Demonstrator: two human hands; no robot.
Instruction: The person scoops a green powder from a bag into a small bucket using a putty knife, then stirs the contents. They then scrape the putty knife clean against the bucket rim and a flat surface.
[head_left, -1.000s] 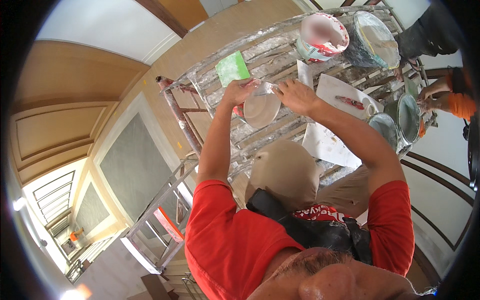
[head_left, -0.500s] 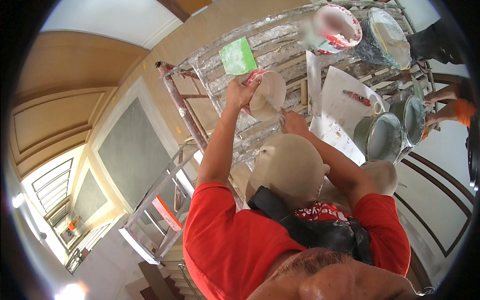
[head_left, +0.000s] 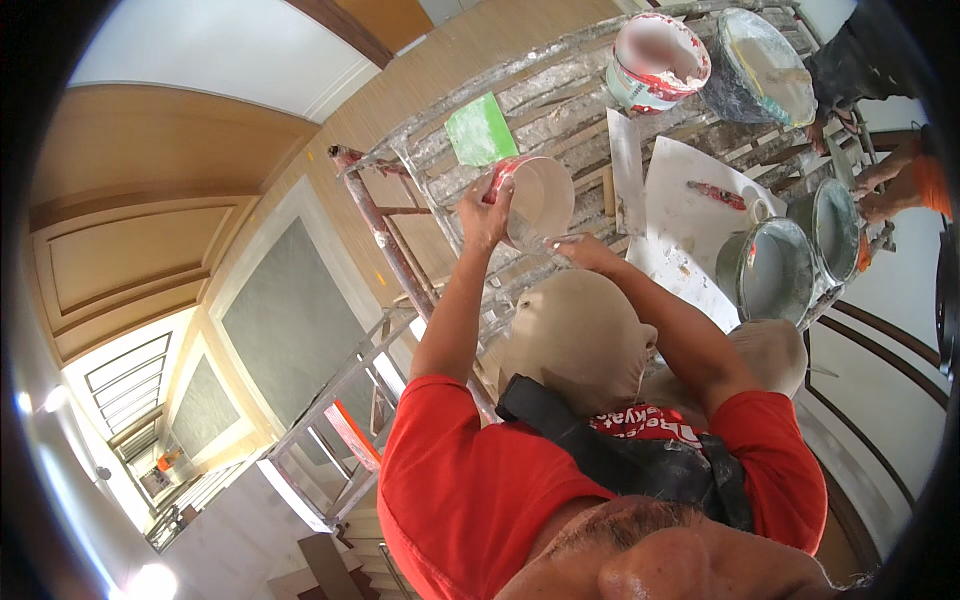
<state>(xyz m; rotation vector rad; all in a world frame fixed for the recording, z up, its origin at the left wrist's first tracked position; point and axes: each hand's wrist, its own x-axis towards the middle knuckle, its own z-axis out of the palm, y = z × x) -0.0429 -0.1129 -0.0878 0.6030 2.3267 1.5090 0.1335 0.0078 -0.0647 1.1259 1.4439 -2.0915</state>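
Note:
My left hand [head_left: 486,215] grips the side of a white tub with a red band [head_left: 545,190], which is tilted with its mouth toward me. A pale coating lines its inner wall. At the tub's near rim, my right hand [head_left: 590,252] is closed round what looks like a putty knife [head_left: 552,243], its blade mostly hidden. Just beyond the tub, a bright green flat sheet or board [head_left: 480,130] with whitish smears lies on the slatted scaffold platform [head_left: 545,125].
A red-and-white bucket [head_left: 655,90] and a large grimy bucket [head_left: 765,70] stand at the far right. Two metal pails [head_left: 765,275] are nearer, beside a white sheet [head_left: 675,190] bearing a red-handled tool [head_left: 715,194]. Another person's hands [head_left: 885,190] show at the right. A ladder [head_left: 335,455] stands left.
My right hand has shifted slightly at the tub's rim, and less of the blade shows inside. The tub's mouth is turned a little differently. The whole view has shifted slightly.

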